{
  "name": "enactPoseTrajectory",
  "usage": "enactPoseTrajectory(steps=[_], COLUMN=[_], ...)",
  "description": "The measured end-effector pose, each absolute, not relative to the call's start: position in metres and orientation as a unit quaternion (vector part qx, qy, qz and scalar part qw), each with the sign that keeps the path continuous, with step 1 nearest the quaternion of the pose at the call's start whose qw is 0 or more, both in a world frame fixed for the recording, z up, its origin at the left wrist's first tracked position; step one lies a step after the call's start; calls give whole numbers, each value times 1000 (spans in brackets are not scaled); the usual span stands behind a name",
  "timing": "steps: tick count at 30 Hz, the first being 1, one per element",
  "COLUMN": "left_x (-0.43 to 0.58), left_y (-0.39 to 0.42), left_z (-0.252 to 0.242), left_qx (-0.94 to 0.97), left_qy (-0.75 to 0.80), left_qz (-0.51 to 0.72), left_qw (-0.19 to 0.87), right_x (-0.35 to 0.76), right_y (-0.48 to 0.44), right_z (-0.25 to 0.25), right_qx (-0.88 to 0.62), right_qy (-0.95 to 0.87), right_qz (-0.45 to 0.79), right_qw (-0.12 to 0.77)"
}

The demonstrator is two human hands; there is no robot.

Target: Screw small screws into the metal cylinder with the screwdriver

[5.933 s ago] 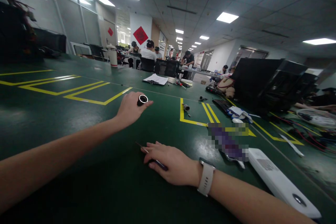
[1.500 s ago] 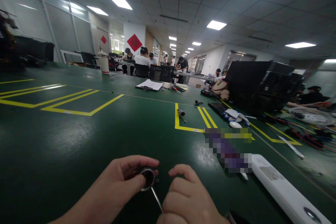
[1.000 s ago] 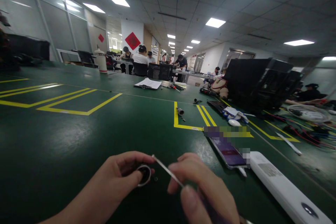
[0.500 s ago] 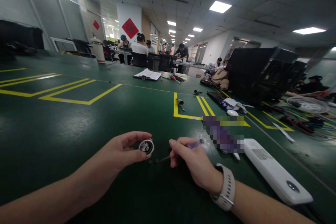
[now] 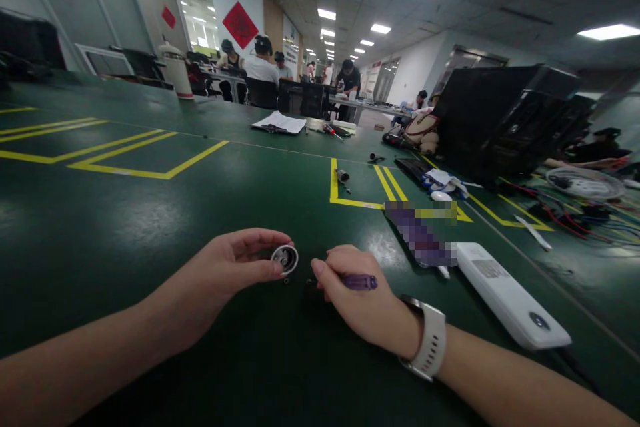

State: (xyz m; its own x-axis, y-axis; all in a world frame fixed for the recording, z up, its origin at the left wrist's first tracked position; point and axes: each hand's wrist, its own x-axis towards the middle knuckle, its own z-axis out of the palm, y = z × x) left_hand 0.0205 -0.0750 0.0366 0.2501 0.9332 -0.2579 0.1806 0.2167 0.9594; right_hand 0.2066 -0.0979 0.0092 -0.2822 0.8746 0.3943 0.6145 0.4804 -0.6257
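My left hand is closed on the rim of a round metal housing, its open face turned toward me and small fittings showing inside. To the right, my right hand grips a small screwdriver with a translucent purple handle. The shaft cannot be made out, and the fingers are apart from the housing. A tiny nut-like ring lies on the green table just below the housing. Something small and dark beside my right fingertips is too blurred to name.
A white power bank-like device with a cable lies on the right, near a pixelated purple item. Farther off are a metal cylinder, a clipboard, a white bottle and a large black case. Several people sit behind.
The housing has turned a little and sits slightly to the right in view. My right hand has moved left, closer to it, and the screwdriver shaft no longer shows. The whole view has shifted.
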Motion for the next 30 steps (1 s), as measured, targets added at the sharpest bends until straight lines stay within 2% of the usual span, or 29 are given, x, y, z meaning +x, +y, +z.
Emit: enactPoseTrajectory(steps=[7,15,30], left_x=[22,24,25], left_y=[-76,-82,-83], left_z=[35,33,30], left_qx=[546,560,622], left_qy=[516,505,473], left_qz=[322,317,341], left_qw=[576,575,523], right_x=[211,204,197], right_y=[-111,-116,-120], right_z=[14,15,12], right_qx=[-324,-297,-279], right_qy=[-807,-845,-865], right_qz=[112,92,-7], right_qw=[481,435,417])
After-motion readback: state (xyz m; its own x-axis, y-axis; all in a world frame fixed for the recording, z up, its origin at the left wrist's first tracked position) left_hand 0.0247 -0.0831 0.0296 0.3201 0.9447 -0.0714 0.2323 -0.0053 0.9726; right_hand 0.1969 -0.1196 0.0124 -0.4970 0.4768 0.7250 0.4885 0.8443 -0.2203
